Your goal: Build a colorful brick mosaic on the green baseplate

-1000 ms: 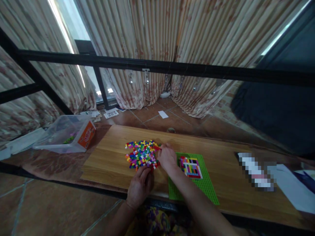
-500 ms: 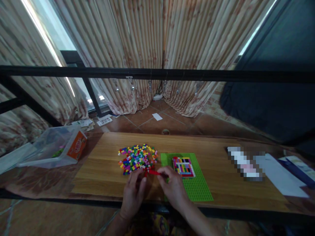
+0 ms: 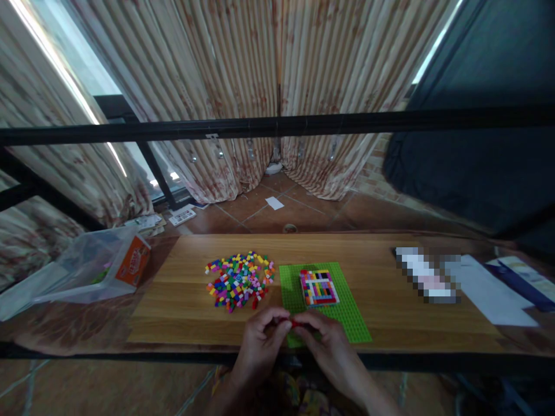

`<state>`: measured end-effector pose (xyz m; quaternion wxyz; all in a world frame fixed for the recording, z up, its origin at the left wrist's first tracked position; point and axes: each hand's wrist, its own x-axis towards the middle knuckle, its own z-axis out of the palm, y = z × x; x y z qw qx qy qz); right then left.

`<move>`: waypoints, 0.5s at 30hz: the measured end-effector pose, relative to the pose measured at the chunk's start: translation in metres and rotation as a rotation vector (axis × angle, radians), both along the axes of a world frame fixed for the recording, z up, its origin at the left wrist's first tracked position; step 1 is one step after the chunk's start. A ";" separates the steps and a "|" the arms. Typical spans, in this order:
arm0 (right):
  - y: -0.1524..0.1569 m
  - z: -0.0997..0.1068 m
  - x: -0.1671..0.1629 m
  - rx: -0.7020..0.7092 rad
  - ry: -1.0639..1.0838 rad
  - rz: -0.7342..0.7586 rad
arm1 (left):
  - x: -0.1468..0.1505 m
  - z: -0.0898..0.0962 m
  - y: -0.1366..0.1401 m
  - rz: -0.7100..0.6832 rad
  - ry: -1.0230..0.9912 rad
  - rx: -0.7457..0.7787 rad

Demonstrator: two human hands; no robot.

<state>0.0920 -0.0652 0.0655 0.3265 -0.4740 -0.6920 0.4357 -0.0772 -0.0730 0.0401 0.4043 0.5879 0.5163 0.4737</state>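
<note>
My left hand (image 3: 262, 340) and my right hand (image 3: 328, 341) meet near the table's front edge, by the near left corner of a green baseplate (image 3: 350, 316). Both pinch a red toy brick piece (image 3: 296, 323); fingers cover most of it, so I cannot tell whether it is one brick or several joined. On the baseplate, just beyond my right hand, sits a square build of many-coloured bricks (image 3: 319, 288). A loose pile of small coloured bricks (image 3: 239, 281) lies beyond my left hand, apart from it.
A clear plastic bin (image 3: 82, 266) with an orange label stands left of the wooden tabletop (image 3: 169, 306). At the right lie a blurred-out object (image 3: 427, 274) and white paper (image 3: 481, 294). A black rail (image 3: 277, 126) crosses in front of the curtains (image 3: 243, 69).
My left hand has moved right, away from the brick pile, and now meets my right hand at the red piece. Both hands are nearer the table's front edge. The view has shifted slightly.
</note>
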 end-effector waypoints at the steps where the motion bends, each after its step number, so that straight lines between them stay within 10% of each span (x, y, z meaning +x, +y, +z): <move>1: 0.001 -0.001 0.006 0.015 -0.018 -0.010 | 0.002 -0.001 0.000 -0.002 -0.001 -0.002; 15: 0.066 -0.021 0.083 0.332 -0.249 -0.349 | 0.007 -0.011 0.008 0.000 0.152 -0.071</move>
